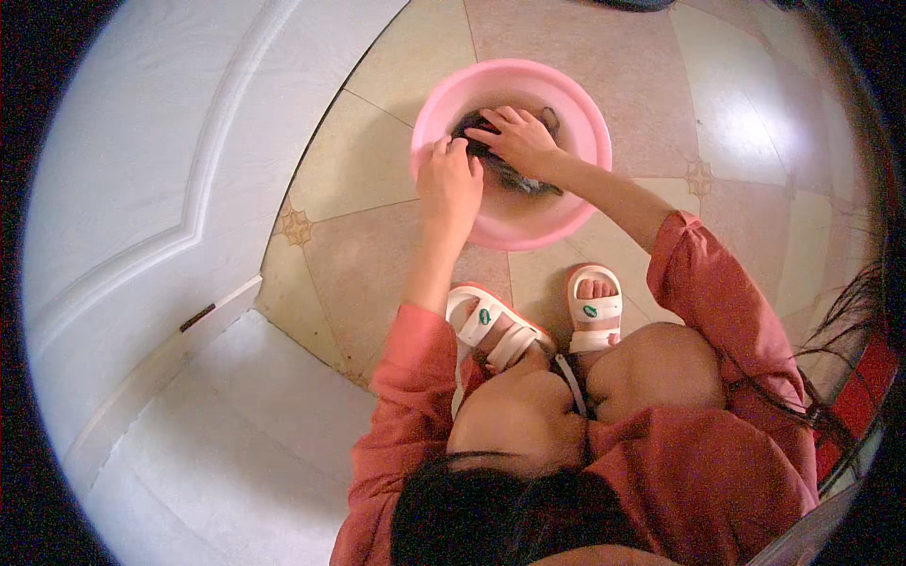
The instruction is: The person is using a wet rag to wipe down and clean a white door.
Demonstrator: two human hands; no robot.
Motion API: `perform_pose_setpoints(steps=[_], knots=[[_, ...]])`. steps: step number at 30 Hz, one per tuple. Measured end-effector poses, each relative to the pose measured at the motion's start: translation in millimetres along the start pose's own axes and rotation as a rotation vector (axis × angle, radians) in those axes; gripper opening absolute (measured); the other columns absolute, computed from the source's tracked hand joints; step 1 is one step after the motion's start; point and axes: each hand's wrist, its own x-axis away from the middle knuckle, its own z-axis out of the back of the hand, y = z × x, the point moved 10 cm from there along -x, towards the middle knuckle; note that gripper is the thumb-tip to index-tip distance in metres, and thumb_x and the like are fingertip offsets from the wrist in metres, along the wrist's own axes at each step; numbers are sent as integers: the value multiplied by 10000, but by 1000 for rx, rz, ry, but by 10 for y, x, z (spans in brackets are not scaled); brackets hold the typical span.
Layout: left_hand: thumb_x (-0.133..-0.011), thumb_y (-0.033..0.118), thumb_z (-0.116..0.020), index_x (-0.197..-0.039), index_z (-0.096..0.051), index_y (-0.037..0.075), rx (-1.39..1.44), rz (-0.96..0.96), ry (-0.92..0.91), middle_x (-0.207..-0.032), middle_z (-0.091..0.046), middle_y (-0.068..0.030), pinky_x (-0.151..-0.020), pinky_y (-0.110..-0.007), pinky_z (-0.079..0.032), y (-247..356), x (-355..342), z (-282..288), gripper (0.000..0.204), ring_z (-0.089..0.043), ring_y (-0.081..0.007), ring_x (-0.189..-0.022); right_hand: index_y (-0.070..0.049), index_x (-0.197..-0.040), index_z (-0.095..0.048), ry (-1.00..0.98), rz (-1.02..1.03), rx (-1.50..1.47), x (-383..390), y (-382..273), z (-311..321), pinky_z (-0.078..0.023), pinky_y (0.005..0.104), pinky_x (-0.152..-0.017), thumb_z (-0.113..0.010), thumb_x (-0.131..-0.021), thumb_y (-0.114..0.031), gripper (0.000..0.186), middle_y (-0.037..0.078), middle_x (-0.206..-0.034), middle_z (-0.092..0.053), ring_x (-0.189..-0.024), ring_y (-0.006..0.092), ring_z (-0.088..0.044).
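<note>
A round pink basin (592, 106) stands on the floor in front of me, with water in it. Dark wet cloth (522, 182) lies bunched in its middle, with a thin strap-like loop at its far right. My right hand (517, 141) rests on top of the cloth, palm down with fingers spread. At the basin's left side, my left hand (451, 181) reaches over the rim. Its fingers are bent together at the cloth's left edge, and the fingertips are partly hidden.
My feet, in white sandals (596, 308), are just nearer than the basin. Along the left runs a white panelled door (142, 141), with a pale ledge (236, 424) below it. Beige and pinkish tiles (604, 57) cover the floor. A dark object (634, 3) shows at the far edge.
</note>
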Motion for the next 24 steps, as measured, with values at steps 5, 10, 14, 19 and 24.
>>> perform_pose_setpoints(steps=[5, 10, 14, 19, 24], knots=[[-806, 152, -609, -1067, -588, 12, 27, 31, -2, -1092, -580, -178, -930, -431, -400, 29, 83, 30, 297, -540, -328, -1039, -170, -1186, -520, -168, 18, -79, -25, -91, -167, -468, 404, -862, -624, -798, -340, 436, 78, -1161, -565, -1100, 275, -507], [-836, 133, -566, -1085, -567, -3, 126, 26, 84, -1088, -571, -184, -904, -439, -404, 45, 90, -6, 284, -528, -353, -1026, -112, -1119, -561, -122, -349, -199, 16, 342, -174, -464, 424, -885, -689, -746, -347, 458, 130, -1061, -608, -1061, 304, -538], [-857, 144, -541, -1085, -565, -7, 82, 33, 58, -1073, -575, -189, -884, -448, -399, -33, 136, -116, 274, -524, -363, -1004, -73, -1116, -586, 112, -278, -292, 154, 199, -19, -473, 394, -880, -737, -696, -305, 503, 155, -1030, -615, -971, 310, -585], [-838, 175, -599, -1115, -514, -29, 363, 183, 4, -1132, -536, -214, -887, -404, -423, -86, 33, -296, 354, -531, -340, -1047, -106, -1116, -581, 172, -747, -1605, 443, 589, -405, -506, 378, -825, -740, -704, -174, 447, 103, -1034, -585, -897, 259, -607], [-703, 188, -715, -1171, -466, -58, 937, 343, -40, -1132, -540, -189, -932, -362, -395, -203, 16, -464, 584, -528, -278, -1063, -98, -1122, -529, 248, -842, -2343, 289, 264, -16, -540, 358, -772, -620, -846, -137, 293, 66, -925, -622, -862, 201, -615]])
